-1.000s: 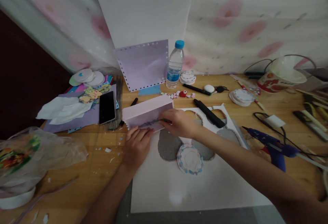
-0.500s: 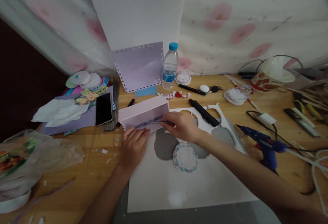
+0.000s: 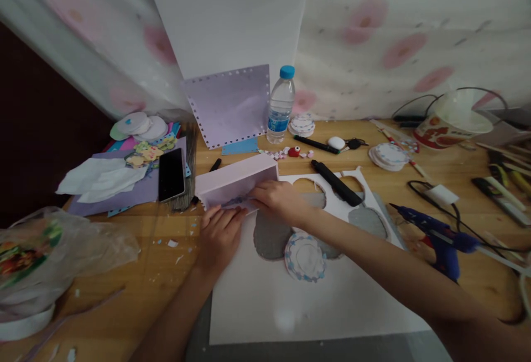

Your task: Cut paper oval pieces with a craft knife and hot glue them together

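The left hand (image 3: 219, 235) is lying flat on the desk (image 3: 166, 273) with its fingers (image 3: 226, 217) stretched out and close together, their tips pressing on the lower edge of the pale pink folded card (image 3: 236, 182). The right hand (image 3: 276, 199) is coming in from 4 o'clock, its fingers (image 3: 259, 200) bunched together and resting on the front face of the same card, over a dark purple mark; whether they are pinching a pen there, I cannot tell. The card is sitting near the middle of the desk, at 12 o'clock from the left hand, its long fold standing up like a low wall.

At 5 o'clock from the card, a white sheet (image 3: 290, 301) with cut-out holes is lying under the right forearm, with a round blue-edged disc (image 3: 305, 257) on it. A black phone (image 3: 171, 174) is lying at 9 o'clock from the card, just beside it. A water bottle (image 3: 280, 105) is standing upright at 1 o'clock, next to a purple square sheet (image 3: 228, 105) with a dotted border leaning on the wall. A blue glue gun (image 3: 440, 237) is lying well apart at 3 o'clock
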Motion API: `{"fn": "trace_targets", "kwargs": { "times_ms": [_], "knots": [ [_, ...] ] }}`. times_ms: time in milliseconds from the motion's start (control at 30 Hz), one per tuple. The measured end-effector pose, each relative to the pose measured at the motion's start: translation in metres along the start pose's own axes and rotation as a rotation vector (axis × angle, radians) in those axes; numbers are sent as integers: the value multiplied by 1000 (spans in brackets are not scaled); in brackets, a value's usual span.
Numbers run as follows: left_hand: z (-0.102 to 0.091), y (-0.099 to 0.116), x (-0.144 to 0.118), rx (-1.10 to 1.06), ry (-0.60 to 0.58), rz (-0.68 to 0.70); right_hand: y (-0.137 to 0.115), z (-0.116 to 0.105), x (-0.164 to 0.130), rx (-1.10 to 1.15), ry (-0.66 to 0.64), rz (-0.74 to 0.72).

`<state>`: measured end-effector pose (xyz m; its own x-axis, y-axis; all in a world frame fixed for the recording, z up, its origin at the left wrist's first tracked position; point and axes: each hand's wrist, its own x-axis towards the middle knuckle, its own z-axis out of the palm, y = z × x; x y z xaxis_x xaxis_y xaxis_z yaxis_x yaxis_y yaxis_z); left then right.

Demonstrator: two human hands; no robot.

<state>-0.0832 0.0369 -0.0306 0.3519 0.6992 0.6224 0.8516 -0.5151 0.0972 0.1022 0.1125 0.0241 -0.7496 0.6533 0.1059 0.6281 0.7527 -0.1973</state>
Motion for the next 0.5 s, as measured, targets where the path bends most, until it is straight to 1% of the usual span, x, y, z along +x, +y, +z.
{"fn": "trace_targets", "kwargs": {
  "times_ms": [233, 500],
  "knots": [
    [0, 1, 1, 6, 16, -8, 1, 0, 2, 28, -36, -7],
    [1, 0, -1, 17, 21, 10, 2, -6, 3, 34, -33, -28]
  ]
}}
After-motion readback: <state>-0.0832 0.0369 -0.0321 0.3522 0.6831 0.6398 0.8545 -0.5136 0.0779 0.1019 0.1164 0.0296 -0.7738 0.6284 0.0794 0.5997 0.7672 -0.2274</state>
